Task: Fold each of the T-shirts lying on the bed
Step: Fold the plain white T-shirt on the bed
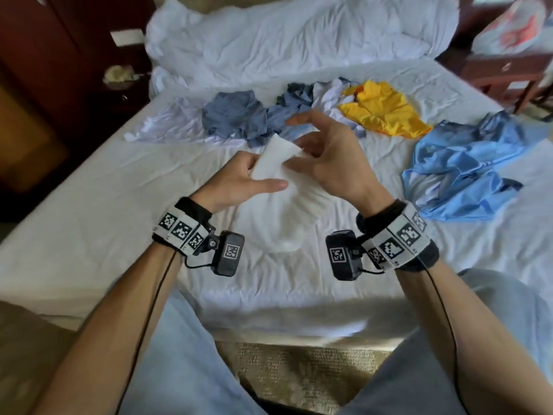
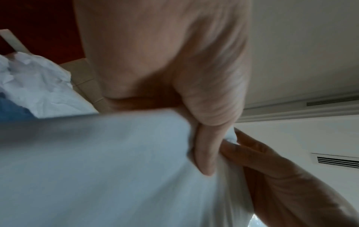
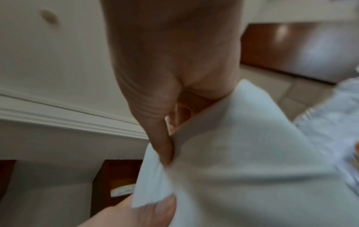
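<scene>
white bed (image 1: pixel 89 205), crumpled T-shirts (image 1: pixel 386 115), duvet (image 1: pixel 299 34)

I see a white cotton T-shirt (image 1: pixel 287 187) lifted off the white-sheeted bed (image 1: pixel 89 205), bunched, top edge up, lower part trailing onto the sheet and motion-blurred. Unfolded behind it: crumpled grey-blue T-shirt (image 1: pixel 236 116) atop a flat white shirt (image 1: pixel 161 127), a second grey-blue and white tangle (image 1: pixel 311 100), then a rumpled yellow T-shirt (image 1: pixel 386 112). A light blue T-shirt (image 1: pixel 466 163) lies crumpled apart at right.
</scene>
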Tool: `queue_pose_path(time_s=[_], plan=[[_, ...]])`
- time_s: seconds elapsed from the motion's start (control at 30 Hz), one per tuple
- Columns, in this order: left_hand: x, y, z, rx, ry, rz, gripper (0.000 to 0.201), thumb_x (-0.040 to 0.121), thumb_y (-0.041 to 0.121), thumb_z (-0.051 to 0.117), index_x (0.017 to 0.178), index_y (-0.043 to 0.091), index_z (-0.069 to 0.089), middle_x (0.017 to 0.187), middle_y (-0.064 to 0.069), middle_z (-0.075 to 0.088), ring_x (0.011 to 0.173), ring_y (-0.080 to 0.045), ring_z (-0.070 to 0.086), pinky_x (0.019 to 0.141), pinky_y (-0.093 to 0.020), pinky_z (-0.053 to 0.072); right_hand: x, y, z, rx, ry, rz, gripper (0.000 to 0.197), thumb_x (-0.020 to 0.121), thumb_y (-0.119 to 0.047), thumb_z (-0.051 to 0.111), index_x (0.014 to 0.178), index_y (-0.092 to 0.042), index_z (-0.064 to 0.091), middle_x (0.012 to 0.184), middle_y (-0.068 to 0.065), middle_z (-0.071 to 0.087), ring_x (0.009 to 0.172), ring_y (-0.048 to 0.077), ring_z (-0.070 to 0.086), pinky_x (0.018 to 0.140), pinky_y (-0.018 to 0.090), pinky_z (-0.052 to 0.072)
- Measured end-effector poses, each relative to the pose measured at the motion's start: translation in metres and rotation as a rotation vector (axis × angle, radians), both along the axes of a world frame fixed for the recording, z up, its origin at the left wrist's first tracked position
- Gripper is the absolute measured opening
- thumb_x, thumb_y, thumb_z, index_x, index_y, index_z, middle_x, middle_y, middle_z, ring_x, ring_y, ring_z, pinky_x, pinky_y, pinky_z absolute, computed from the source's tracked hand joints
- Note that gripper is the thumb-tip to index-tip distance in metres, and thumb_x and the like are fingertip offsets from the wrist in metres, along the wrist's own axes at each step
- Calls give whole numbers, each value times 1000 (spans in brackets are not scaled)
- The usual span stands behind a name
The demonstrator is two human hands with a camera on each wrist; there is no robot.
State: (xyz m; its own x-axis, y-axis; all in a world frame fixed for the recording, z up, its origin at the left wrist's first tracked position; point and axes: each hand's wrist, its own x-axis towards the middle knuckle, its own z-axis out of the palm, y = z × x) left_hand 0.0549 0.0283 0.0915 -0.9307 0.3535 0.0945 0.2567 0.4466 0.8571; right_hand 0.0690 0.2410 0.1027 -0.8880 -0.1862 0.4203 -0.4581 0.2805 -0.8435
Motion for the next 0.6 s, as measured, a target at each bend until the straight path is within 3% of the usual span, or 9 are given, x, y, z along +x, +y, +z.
queue_pose_path(time_s=[0.07, 0.13, 0.17, 0.27, 0.33, 0.4, 0.5, 0.6], plan=[[10, 2, 32, 21, 30, 29, 43, 78, 36, 87, 110, 11, 75, 108, -15, 76, 102, -30, 73, 94, -52, 54, 5, 5, 30, 58, 20, -72, 60, 77, -25, 89, 129, -21, 58, 101, -5, 73, 84, 4, 68, 79, 27, 57], [17, -1, 65, 81, 65, 79, 31, 87, 21, 82, 114, 8, 74, 109, -8, 77, 104, -25, 73, 99, -51, 55, 6, 10, 58, 43, -23, -130, 63, 77, -32, 90, 129, -20, 55, 105, -10, 66, 87, -7, 64, 75, 12, 52], [20, -4, 82, 131, 89, 117, 28, 90, 18, 79, 115, 7, 74, 110, -7, 78, 105, -23, 73, 99, -48, 56, 6, 10, 70, 5, -64, -132, 63, 77, -32, 90, 127, -20, 54, 104, -13, 62, 87, -9, 63, 77, 12, 52], [26, -13, 131, 250, 157, 219, 15, 95, 26, 74, 104, 14, 76, 103, -1, 79, 99, -18, 75, 92, -39, 58, -3, 2, 97, -329, -212, -16, 44, 81, -20, 87, 118, -14, 64, 105, 2, 72, 92, 17, 72, 91, 48, 58], [26, -20, 157, 295, 227, 260, 11, 96, 29, 72, 99, 19, 76, 101, 3, 79, 98, -15, 75, 90, -36, 58, -11, -12, 113, -528, -297, 104, 36, 86, -8, 80, 120, -4, 68, 110, 12, 76, 96, 28, 74, 90, 50, 56], [19, -28, 178, 357, 290, 279, 10, 98, 28, 70, 100, 20, 76, 101, 3, 79, 99, -16, 74, 89, -34, 58, -23, -28, 132, -658, -337, 175, 37, 88, -7, 76, 124, 1, 67, 117, 18, 73, 111, 36, 70, 98, 48, 56], [-2, -49, 208, 449, 385, 350, 12, 98, 28, 70, 107, 20, 74, 105, 3, 78, 102, -16, 74, 86, -32, 57, -54, -59, 173, -658, -288, 277, 31, 93, -14, 74, 121, -1, 71, 119, 19, 73, 115, 35, 69, 100, 47, 56], [-25, -76, 247, 472, 432, 391, 21, 97, 21, 71, 116, 13, 72, 108, -1, 78, 102, -17, 74, 85, -32, 60, -88, -92, 229, -606, -223, 266, 36, 93, -23, 76, 119, 1, 71, 116, 21, 74, 111, 36, 71, 97, 49, 58]])
